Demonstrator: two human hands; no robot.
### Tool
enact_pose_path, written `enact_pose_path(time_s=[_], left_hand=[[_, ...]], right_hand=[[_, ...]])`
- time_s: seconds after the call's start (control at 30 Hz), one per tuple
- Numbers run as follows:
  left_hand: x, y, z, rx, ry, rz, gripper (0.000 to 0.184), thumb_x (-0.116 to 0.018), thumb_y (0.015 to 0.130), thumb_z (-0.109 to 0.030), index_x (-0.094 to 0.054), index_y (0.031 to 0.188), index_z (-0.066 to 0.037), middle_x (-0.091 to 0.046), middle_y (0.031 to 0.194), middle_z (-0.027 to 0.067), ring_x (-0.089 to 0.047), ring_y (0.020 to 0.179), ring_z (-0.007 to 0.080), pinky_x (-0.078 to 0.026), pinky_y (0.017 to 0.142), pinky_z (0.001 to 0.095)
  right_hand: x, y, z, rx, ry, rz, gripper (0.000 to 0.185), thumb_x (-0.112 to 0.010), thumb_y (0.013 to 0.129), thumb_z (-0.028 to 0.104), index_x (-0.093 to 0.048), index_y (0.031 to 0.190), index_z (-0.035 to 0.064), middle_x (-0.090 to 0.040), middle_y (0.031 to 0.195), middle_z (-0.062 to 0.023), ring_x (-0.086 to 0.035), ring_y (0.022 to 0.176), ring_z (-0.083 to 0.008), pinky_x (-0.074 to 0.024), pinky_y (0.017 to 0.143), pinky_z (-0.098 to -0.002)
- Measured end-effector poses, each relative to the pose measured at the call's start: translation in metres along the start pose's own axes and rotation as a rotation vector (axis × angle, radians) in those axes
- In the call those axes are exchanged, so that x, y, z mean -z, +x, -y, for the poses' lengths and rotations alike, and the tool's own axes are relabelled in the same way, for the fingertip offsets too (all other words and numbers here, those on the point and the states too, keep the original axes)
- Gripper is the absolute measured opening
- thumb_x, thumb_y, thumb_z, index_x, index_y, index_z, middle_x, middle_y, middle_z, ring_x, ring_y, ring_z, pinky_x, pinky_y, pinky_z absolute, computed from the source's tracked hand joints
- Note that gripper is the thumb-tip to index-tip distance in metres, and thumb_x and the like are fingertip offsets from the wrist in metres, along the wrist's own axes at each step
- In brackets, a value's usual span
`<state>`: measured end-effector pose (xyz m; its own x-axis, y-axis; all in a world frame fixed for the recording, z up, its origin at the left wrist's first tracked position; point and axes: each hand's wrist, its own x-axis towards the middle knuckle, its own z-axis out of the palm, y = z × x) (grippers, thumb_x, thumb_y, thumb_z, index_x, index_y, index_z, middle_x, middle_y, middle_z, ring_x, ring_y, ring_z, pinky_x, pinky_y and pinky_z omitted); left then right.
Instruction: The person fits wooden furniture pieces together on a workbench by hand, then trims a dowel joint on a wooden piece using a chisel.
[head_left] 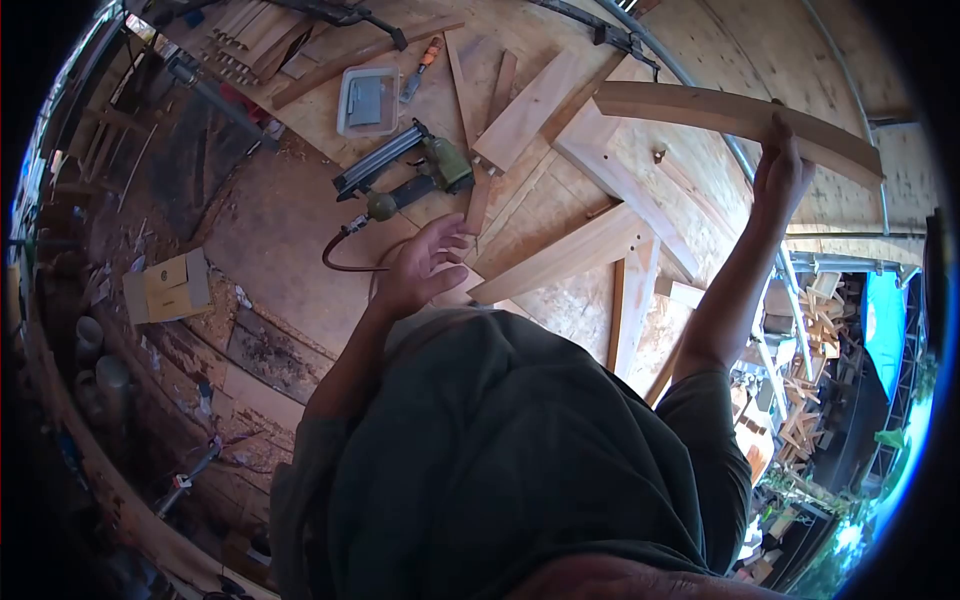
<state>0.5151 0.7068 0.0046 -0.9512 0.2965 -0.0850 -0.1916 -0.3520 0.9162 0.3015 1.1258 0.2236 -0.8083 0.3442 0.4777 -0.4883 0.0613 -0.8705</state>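
Note:
My right hand (785,172) is raised at the right, closed around a long, slightly curved wooden board (720,112) that is held above the bench. My left hand (428,265) hovers near the bench edge with its fingers apart and nothing in it. Just beyond it lies a green nail gun (445,165) with a dark magazine and a reddish-brown air hose (335,250). Several cut wooden pieces, among them a wide tapered board (560,255) and a pale board with holes (630,190), lie on the worktable in front of me.
A clear plastic box (368,100) and an orange-handled tool (430,55) lie at the back of the worktable. Stacked wood strips (250,35) sit at the far left. On the left floor are a cardboard box (168,288) and wood shavings. Wooden parts (815,340) are piled at the right.

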Motion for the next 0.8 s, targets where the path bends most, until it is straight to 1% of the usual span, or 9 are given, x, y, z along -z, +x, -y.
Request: enact_pose_path(time_s=[0.1,0.2,0.3,0.37,0.5,0.57,0.67,0.73,0.8], left_hand=[[-0.002,0.060,-0.017,-0.250,-0.262,-0.028,0.093,-0.084,0.082,-0.023,-0.029,0.154,-0.001,-0.048,0.147,0.0161,-0.038,0.144,0.0267,-0.037,0.115,0.0437],[-0.004,0.096,-0.050,-0.684,-0.351,-0.091,0.093,-0.075,0.085,-0.052,-0.035,0.152,-0.002,-0.049,0.148,0.0180,-0.045,0.140,0.0329,-0.035,0.116,0.0517],[0.018,0.091,-0.085,-0.785,-0.564,0.055,0.100,-0.056,0.085,-0.077,-0.038,0.149,-0.002,-0.059,0.137,0.0194,-0.050,0.135,0.0357,-0.033,0.116,0.0559],[0.027,0.078,-0.112,-0.780,-0.675,-0.102,0.098,-0.041,0.087,-0.083,-0.044,0.143,-0.002,-0.065,0.128,0.0193,-0.054,0.131,0.0381,-0.033,0.114,0.0569],[0.069,0.053,-0.162,-0.852,-0.758,-0.134,0.082,-0.044,0.086,-0.081,-0.056,0.123,-0.009,-0.066,0.103,0.0159,-0.063,0.107,0.0316,-0.042,0.102,0.0506],[0.102,0.037,-0.177,-0.932,-0.756,-0.064,0.074,-0.049,0.086,-0.080,-0.059,0.112,-0.012,-0.064,0.094,0.0110,-0.062,0.092,0.0261,-0.044,0.094,0.0471],[0.135,-0.014,-0.214,-1.012,-0.679,-0.163,0.057,-0.063,0.085,-0.071,-0.058,0.100,-0.016,-0.056,0.078,0.0005,-0.053,0.074,0.0168,-0.043,0.086,0.0389],[0.161,-0.060,-0.234,-1.106,-0.560,-0.048,0.045,-0.076,0.082,-0.058,-0.058,0.089,-0.017,-0.058,0.070,-0.0046,-0.058,0.070,0.0122,-0.047,0.082,0.0337],[0.187,-0.094,-0.252,-1.226,-0.430,0.073,0.037,-0.080,0.080,-0.049,-0.059,0.081,-0.019,-0.061,0.064,-0.0056,-0.062,0.062,0.0102,-0.053,0.074,0.0278]], right_hand=[[-0.022,-0.049,0.002,-0.100,0.350,0.043,0.051,-0.076,0.089,0.015,-0.054,0.128,-0.0092,-0.064,0.125,-0.0247,-0.062,0.120,-0.0328,-0.0467,0.112,-0.0481],[-0.080,-0.129,-0.025,-0.324,0.621,0.052,0.052,-0.078,0.087,0.021,-0.057,0.129,-0.0009,-0.064,0.128,-0.0175,-0.059,0.125,-0.0336,-0.0422,0.116,-0.0479],[-0.142,-0.196,-0.049,-0.567,0.763,0.078,0.054,-0.082,0.083,0.023,-0.058,0.129,0.0057,-0.064,0.132,-0.0116,-0.056,0.131,-0.0322,-0.0386,0.120,-0.0455],[-0.174,-0.219,-0.063,-0.666,0.815,0.076,0.055,-0.083,0.082,0.023,-0.058,0.128,0.0073,-0.063,0.133,-0.0106,-0.053,0.135,-0.0307,-0.0368,0.122,-0.0449],[-0.231,-0.248,-0.063,-0.822,0.887,0.212,0.063,-0.088,0.079,0.027,-0.057,0.130,0.0088,-0.056,0.143,-0.0113,-0.049,0.138,-0.0278,-0.0313,0.124,-0.0436],[-0.256,-0.256,-0.076,-0.824,0.996,0.458,0.070,-0.090,0.077,0.029,-0.056,0.134,0.0053,-0.055,0.144,-0.0128,-0.050,0.137,-0.0270,-0.0320,0.122,-0.0412],[-0.280,-0.233,-0.091,-0.402,0.100,1.084,0.071,-0.087,0.081,0.030,-0.054,0.136,0.0012,-0.052,0.146,-0.0150,-0.053,0.132,-0.0264,-0.0389,0.115,-0.0388],[-0.285,-0.214,-0.152,-0.421,0.003,1.021,0.068,-0.084,0.085,0.031,-0.054,0.136,-0.0009,-0.056,0.141,-0.0162,-0.058,0.125,-0.0262,-0.0449,0.107,-0.0387],[-0.310,-0.185,-0.209,-0.484,-0.199,0.877,0.063,-0.079,0.089,0.032,-0.054,0.135,-0.0025,-0.062,0.132,-0.0179,-0.063,0.115,-0.0264,-0.0505,0.098,-0.0384]])
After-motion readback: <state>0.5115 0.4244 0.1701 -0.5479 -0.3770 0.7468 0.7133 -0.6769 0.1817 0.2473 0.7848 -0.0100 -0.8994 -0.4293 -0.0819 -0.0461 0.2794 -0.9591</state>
